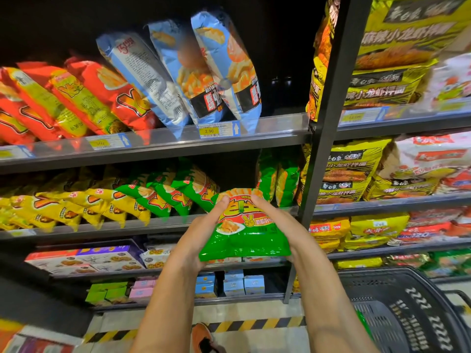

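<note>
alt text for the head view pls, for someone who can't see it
A left hand and right hand hold a green snack bag before a shop shelf of similar green bags. A black shopping basket sits lower right.

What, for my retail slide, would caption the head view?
Left hand and right hand hold a green snack bag before stocked shelves.

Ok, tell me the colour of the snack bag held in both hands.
The snack bag is bright green with a red-and-yellow front panel; head view shows it best.
</note>
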Demonstrator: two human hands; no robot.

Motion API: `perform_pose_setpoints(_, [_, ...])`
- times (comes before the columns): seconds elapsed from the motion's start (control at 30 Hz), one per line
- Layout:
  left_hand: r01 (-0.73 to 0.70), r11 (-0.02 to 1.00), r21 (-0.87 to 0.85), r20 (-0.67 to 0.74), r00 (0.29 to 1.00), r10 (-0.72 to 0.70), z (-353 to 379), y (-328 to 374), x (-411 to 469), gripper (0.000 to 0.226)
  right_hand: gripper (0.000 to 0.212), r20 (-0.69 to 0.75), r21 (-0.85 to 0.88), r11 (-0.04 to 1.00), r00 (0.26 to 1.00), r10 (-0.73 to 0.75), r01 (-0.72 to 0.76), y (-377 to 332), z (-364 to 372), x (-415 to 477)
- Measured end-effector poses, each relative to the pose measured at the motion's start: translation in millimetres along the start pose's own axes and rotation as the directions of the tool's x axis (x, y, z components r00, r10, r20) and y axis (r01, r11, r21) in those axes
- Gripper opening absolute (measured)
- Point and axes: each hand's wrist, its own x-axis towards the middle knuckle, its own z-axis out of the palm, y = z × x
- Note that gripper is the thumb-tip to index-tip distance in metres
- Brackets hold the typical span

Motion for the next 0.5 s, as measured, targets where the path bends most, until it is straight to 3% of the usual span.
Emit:
perform_pose_setpoints(0.1, [-0.076, 0.997, 0.014, -0.022, 0.997, 0.076, 3.8, 0.5, -0.2, 0.049, 0.023, 0.010, 0.039, 0.999, 1.000, 0.020, -0.020, 3.1, 2.2, 3.1])
perform_pose_setpoints(0.17, [-0.148, 0.989, -0.012, -0.034, 0.988, 0.148, 6.0, -2.0, 5.8, 0.042, 0.035, 0.027, 0.140, 0.989, 0.999, 0.045, -0.048, 7.1, 3.7, 6.8])
perform_pose_setpoints(0.3, [-0.216, 0.976, -0.008, -0.197, 0.958, 0.211, 3.0, -7.8, 16.0, 0.069, 0.044, -0.073, 0.179, 0.983, 0.997, -0.022, 0.035, 17.8, 4.4, 14.3])
perform_pose_setpoints(0.37, [-0.314, 0.941, 0.129, -0.275, 0.900, 0.338, 2.5, -6.6, 17.0, 0.057, 0.051, -0.173, 0.105, 0.986, 0.979, -0.111, 0.130, 21.8, 5.7, 17.3])
perform_pose_setpoints(0.5, [-0.348, 0.935, 0.073, -0.109, 0.929, 0.354, 18.0, -2.2, 13.4, 0.036, 0.059, -0.235, -0.049, 0.967, 0.939, -0.253, 0.248, 22.0, 17.0, 21.0])
